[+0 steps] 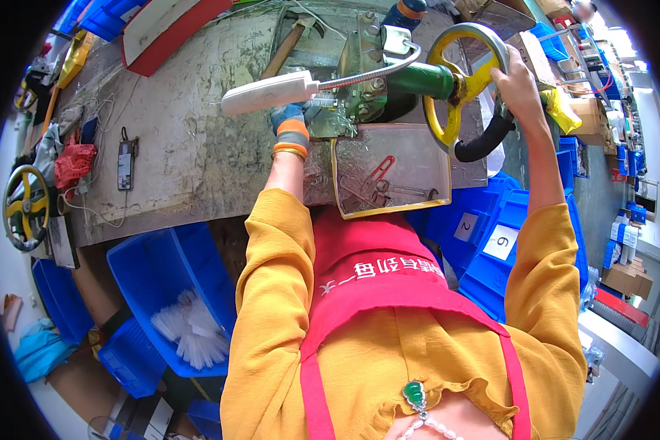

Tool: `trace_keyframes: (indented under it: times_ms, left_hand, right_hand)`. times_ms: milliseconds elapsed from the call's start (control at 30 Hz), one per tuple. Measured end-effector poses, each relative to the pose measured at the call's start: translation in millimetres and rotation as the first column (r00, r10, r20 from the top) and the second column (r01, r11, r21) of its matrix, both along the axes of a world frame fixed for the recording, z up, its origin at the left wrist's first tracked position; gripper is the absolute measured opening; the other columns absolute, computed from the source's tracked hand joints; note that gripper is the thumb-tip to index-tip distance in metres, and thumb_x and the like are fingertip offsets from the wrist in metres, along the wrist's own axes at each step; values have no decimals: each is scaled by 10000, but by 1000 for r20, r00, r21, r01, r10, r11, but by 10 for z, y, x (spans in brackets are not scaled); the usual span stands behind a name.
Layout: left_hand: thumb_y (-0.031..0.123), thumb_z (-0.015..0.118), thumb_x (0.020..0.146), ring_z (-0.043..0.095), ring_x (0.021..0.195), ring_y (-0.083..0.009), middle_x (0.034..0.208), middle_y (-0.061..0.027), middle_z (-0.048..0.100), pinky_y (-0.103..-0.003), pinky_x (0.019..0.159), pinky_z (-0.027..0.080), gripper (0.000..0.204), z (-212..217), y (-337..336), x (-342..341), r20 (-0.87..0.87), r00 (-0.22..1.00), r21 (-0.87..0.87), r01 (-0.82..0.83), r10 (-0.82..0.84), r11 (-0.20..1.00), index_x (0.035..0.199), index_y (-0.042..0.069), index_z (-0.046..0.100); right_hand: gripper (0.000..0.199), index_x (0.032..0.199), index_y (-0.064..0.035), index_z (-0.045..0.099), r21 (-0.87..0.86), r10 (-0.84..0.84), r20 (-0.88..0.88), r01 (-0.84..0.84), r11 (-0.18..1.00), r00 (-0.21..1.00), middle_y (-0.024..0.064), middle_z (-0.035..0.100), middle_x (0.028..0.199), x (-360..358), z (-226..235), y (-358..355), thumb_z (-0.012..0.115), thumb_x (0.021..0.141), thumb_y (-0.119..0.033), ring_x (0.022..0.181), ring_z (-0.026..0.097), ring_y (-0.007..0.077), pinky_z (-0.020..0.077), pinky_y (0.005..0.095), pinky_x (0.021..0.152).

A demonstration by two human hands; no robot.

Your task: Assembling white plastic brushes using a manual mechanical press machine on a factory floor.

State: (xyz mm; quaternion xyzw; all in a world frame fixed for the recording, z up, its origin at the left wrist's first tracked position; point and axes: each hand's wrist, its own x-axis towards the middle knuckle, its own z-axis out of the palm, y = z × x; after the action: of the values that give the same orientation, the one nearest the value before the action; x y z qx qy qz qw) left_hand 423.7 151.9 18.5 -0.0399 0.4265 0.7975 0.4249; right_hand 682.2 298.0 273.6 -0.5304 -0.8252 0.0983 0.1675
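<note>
Risk: right hand (pixel 517 88) gripping yellow spoked metal handwheel (pixel 462 81) while gloved left hand (pixel 292 123), grip hidden, sits at grey press die (pixel 330 121) on bench – pinched fingers if wheel turns

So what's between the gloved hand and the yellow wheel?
In the head view, a green shaft and the grey metal press body lie between the left hand and the wheel.

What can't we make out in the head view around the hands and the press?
- Left hand: gloved fingers hidden behind the white lamp; what they hold is unclear.
- Right hand: palm side hidden on the yellow handwheel.
- Metal tray: contents blurred by glare.
- Hammer: head partly cut off.
</note>
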Motion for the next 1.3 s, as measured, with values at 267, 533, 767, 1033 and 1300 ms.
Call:
trace_keyframes:
  times_ms: [267, 533, 767, 1033, 1300]
  left_hand:
    - [-41, 557, 679, 572, 680, -239, 837, -103, 541, -362, 571, 520, 378, 34, 62, 13, 26, 1000, 10, -19, 18, 1000, 1015, 67, 421]
    - [4, 585, 673, 556, 577, -200, 738, -84, 560, -297, 511, 516, 188, -138, 141, -29, -186, 981, -139, -80, 53, 987, 842, 19, 502]
    - [-19, 576, 670, 547, 582, -195, 732, -90, 538, -308, 506, 517, 196, -28, 63, -49, -140, 987, -87, -96, 83, 992, 839, 34, 491]
    - [21, 542, 717, 562, 686, -258, 832, -130, 535, -378, 581, 519, 179, -2, -62, -118, -34, 996, 66, 81, -79, 995, 879, 32, 466]
    - [141, 464, 768, 545, 694, -203, 901, -141, 553, -311, 584, 450, 240, 588, -1685, -386, -141, 988, -279, 21, -63, 960, 966, 4, 477]
  right_hand:
    - [432, 1081, 0, 401, -29, -5, 16, 6, 1000, 1000, 247, 537, 877, 25, -19, 71, 507, 686, -138, 852, 532, 343, 401, 378, 759]
    - [468, 1125, 32, 354, 91, 51, 55, -56, 994, 997, 191, 547, 774, 55, -76, 86, 484, 700, -114, 528, 565, 213, 447, 309, 517]
    - [452, 1119, -11, 363, -29, -63, -223, 58, 998, 973, 250, 524, 907, 18, -233, -584, 508, 708, -130, 871, 516, 362, 414, 372, 736]
    - [482, 1155, -27, 279, 240, 22, -427, 89, 967, 904, 239, 506, 942, 175, -580, -823, 504, 732, -78, 864, 507, 380, 415, 383, 708]
    - [422, 1127, -5, 308, 255, 85, -416, 27, 967, 905, 193, 471, 956, 348, -633, -865, 485, 772, -151, 840, 490, 318, 389, 356, 704]
